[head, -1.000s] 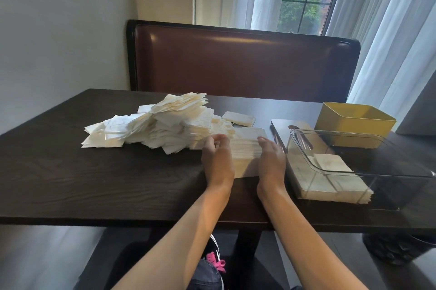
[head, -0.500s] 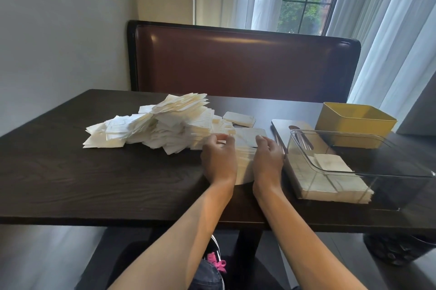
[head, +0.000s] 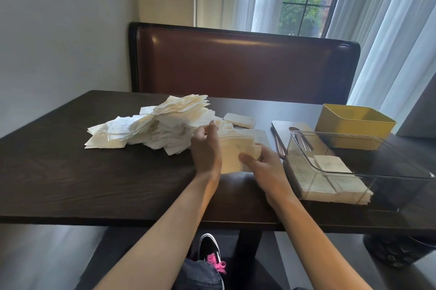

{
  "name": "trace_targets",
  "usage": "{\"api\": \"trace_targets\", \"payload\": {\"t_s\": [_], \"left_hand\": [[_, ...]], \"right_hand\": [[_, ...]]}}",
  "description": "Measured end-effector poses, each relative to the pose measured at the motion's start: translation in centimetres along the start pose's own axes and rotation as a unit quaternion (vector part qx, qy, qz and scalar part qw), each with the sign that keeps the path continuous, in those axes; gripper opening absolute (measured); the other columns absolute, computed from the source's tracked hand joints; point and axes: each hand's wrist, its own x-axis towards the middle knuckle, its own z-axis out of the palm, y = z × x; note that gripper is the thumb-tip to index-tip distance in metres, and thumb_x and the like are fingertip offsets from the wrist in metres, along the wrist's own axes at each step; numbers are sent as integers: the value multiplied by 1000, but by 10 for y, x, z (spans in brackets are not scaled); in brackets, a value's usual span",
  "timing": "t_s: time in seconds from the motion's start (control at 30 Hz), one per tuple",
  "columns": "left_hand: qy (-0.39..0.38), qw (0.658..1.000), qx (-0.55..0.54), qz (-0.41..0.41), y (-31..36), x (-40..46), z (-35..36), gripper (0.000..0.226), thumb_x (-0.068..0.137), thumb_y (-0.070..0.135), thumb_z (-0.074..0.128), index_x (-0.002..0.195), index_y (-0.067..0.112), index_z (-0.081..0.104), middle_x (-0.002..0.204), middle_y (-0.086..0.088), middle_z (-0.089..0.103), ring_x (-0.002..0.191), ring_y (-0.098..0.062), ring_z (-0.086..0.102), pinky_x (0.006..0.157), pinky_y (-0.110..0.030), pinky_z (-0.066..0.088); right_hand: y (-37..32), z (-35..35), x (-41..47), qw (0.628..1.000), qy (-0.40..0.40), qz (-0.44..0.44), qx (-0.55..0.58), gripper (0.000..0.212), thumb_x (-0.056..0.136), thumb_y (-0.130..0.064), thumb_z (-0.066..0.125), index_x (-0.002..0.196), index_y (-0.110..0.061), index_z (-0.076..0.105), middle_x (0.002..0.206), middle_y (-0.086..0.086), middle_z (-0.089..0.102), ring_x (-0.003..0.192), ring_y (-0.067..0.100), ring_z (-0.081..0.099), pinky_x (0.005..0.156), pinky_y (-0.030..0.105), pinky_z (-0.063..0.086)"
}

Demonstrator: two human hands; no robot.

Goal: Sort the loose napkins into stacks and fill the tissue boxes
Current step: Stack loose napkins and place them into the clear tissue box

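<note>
While the loose napkin heap [head: 160, 124] sprawls on the dark bench [head: 70, 171], both hands clamp one napkin stack [head: 236, 155] between them — left hand [head: 206, 150] on its left edge, right hand [head: 262, 167] pinching its near right corner — just beside the clear tissue box [head: 354, 167].

Table [head: 70, 171]: dark wood.
Left part: loose heap of napkins [head: 155, 124].
Middle: neat napkin stack [head: 236, 152]; small napkin bundle [head: 239, 120] behind it.
Right part: clear box [head: 354, 167] over a napkin stack; yellow box [head: 354, 126] behind; flat lid [head: 283, 126] beside them.
</note>
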Motion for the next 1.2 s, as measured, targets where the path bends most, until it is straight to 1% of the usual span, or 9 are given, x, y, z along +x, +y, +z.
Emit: {"api": "trace_targets", "payload": {"t_s": [0.13,0.27,0.4,0.5,0.6,0.67,0.77,1.0,1.2], "left_hand": [[-71,997,24,-5,-9,-6,-2,20,98,24,56,105,10,68,97,2,67,92,-7,58,73,-20,39],[-124,991,55,4,-15,-7,-8,17,96,31,63,102,16,69,106,1,69,102,-10,60,78,-19,41],[-240,965,95,38,-18,-1,-25,34,86,40,76,114,23,68,122,8,63,115,-3,53,87,-15,39],[-287,941,160,82,-22,8,-37,45,81,30,83,121,23,65,128,8,61,122,-6,50,102,-22,38],[-274,948,141,84,-25,16,-44,39,77,27,86,113,23,71,111,5,71,109,-12,64,95,-26,48],[-267,960,82,33,-25,19,-48,35,77,29,86,109,22,73,103,-3,75,99,-21,70,85,-34,56],[-253,967,21,-21,-24,21,-51,26,82,17,81,106,16,73,96,-8,75,89,-21,69,81,-35,56],[-230,968,-36,-91,-24,25,-52,30,72,25,84,98,16,73,96,-9,74,94,-23,66,88,-41,52],[-206,969,-65,-120,-23,27,-55,35,63,26,84,95,15,75,97,-12,77,94,-30,71,91,-48,57]], "right_hand": [[1,0,5,999,20,38,-8,47,89,-7,66,130,-26,53,106,-1,60,95,11,60,81,22,50],[5,-4,6,996,65,56,20,50,91,-6,62,135,-25,51,110,-17,51,106,5,50,92,25,44],[7,-11,1,990,125,52,46,29,91,-12,66,118,-21,61,104,-6,64,95,5,60,74,21,50],[8,-12,-1,989,135,42,42,9,91,-10,68,98,-15,69,90,1,69,74,6,67,55,15,51],[4,-9,-3,988,130,43,77,5,90,-4,68,92,-8,70,84,5,70,57,5,67,49,14,52],[2,-7,-1,986,124,49,98,6,89,-4,69,93,-7,72,85,6,72,73,14,71,65,20,59],[-1,-3,3,987,112,60,101,10,90,-7,69,98,-5,73,96,14,74,95,31,70,86,43,57],[-10,-2,12,992,126,10,27,8,92,-9,64,93,-12,70,86,0,68,79,11,62,68,24,54],[-13,0,19,984,177,3,14,12,97,-12,57,93,-20,65,89,0,68,82,15,68,71,30,60]]}}
